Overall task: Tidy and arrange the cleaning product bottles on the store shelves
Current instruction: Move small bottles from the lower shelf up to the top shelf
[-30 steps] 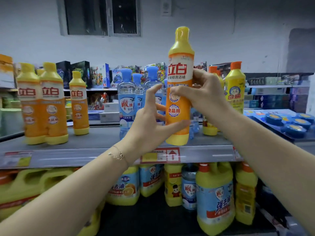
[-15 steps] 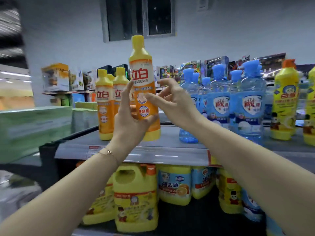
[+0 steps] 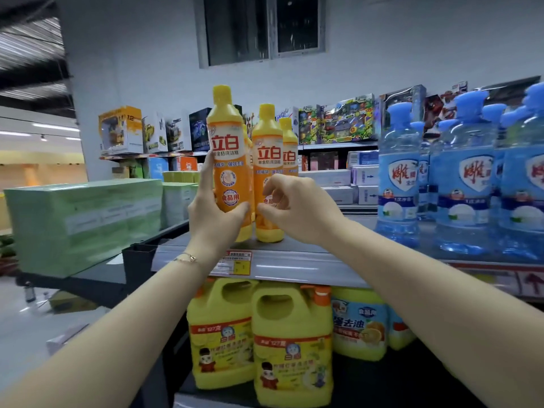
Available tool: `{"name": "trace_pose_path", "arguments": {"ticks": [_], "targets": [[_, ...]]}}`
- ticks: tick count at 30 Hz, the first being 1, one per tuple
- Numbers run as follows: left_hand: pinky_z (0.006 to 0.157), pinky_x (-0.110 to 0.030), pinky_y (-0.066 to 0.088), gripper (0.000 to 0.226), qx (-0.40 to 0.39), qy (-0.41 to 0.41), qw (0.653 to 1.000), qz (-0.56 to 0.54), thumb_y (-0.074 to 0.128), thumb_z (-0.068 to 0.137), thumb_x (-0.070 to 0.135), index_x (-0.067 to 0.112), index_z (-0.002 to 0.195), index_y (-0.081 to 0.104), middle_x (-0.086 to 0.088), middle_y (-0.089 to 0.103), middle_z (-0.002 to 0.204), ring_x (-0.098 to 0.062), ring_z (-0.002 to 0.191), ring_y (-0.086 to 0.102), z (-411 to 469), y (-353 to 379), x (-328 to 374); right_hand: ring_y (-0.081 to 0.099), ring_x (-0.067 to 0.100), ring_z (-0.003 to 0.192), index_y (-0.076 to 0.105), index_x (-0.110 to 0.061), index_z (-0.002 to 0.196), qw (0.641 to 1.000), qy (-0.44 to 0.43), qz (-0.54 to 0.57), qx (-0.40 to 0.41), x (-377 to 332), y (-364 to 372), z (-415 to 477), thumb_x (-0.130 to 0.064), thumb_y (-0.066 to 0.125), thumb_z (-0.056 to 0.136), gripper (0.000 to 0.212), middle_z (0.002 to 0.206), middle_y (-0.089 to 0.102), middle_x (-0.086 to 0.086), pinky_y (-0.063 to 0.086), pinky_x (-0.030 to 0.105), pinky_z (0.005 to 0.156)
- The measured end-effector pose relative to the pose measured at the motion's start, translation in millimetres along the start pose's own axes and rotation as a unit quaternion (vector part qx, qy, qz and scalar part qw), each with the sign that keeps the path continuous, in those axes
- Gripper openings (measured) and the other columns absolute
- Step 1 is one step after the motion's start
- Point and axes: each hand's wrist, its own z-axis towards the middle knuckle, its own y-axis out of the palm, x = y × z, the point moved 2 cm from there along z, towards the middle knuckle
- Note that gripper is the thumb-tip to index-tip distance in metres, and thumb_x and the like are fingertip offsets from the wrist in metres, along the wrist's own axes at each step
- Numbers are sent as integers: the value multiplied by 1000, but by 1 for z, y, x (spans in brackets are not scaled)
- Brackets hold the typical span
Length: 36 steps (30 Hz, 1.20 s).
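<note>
The left hand (image 3: 215, 222) grips a smooth orange plastic bottle (image 3: 228, 172) with a round yellow cap, low over the shelf (image 3: 294, 263), right beside the orange row (image 3: 269, 160). The right hand (image 3: 297, 210) is loosely curled and seems to hold nothing. I think this bottle is nearly put away, and the see-through blue bottles (image 3: 397, 184) look neat already.
</note>
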Motion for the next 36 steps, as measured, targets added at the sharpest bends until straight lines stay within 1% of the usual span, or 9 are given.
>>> {"name": "trace_pose_path", "arguments": {"ticks": [5,12,16,19,22,27,32,34,36], "targets": [[85,-34,55,92,-27,0,1000,5,74,81,21,47,147,15,1,60,124,-15,101,63,6,6,-17,57,16,74,63,-19,94,1000,13,11,17,4,9,4,-35,63,84,19,80,61,-6,54,39,69],[83,-31,52,90,-52,25,998,28,74,82,28,40,149,15,-4,58,126,-19,104,61,4,12,-25,59,16,71,64,-16,90,1000,16,7,16,5,12,-2,-33,63,85,17,78,64,-4,54,37,65],[94,-37,41,95,-53,26,995,82,77,78,30,33,149,13,-10,38,138,-25,122,42,-2,11,-26,53,15,70,63,-17,96,999,5,-42,10,7,10,-13,-36,62,87,21,78,57,-6,45,29,62],[101,-44,36,86,-24,71,986,152,78,76,29,19,144,26,-14,33,136,-30,125,33,-17,10,-20,53,18,76,61,-18,98,994,-15,-109,0,8,7,-23,-38,57,88,23,85,55,-6,41,29,64],[96,-41,41,58,-19,174,968,181,71,79,27,9,128,45,-14,46,122,-31,112,44,-38,11,-7,58,23,84,60,-15,94,978,-60,-198,17,8,2,-35,-36,54,88,23,92,62,0,44,32,63],[74,-43,49,22,-73,304,934,175,63,83,18,6,101,61,-9,57,98,-27,90,53,-82,18,18,56,24,63,61,-9,76,953,-135,-254,94,3,-19,-74,-25,58,81,17,72,59,5,37,26,47],[61,-36,49,16,-198,318,915,151,56,81,18,6,91,61,-7,58,87,-26,74,55,-137,39,15,48,24,55,56,-10,66,948,-155,-264,86,9,-15,-150,-19,57,81,17,64,53,6,39,34,44],[59,-28,45,19,-244,309,906,155,54,80,19,7,92,60,-6,57,87,-24,72,54,-157,53,11,47,23,55,56,-11,66,953,-137,-263,62,19,-13,-180,-19,57,81,18,63,53,5,39,34,44],[55,-30,47,20,-290,288,898,165,58,79,19,9,96,60,-6,57,88,-23,71,55,-173,71,7,47,23,55,54,-12,65,957,-107,-268,35,33,-13,-204,-20,56,83,19,62,51,5,38,32,44]]}}
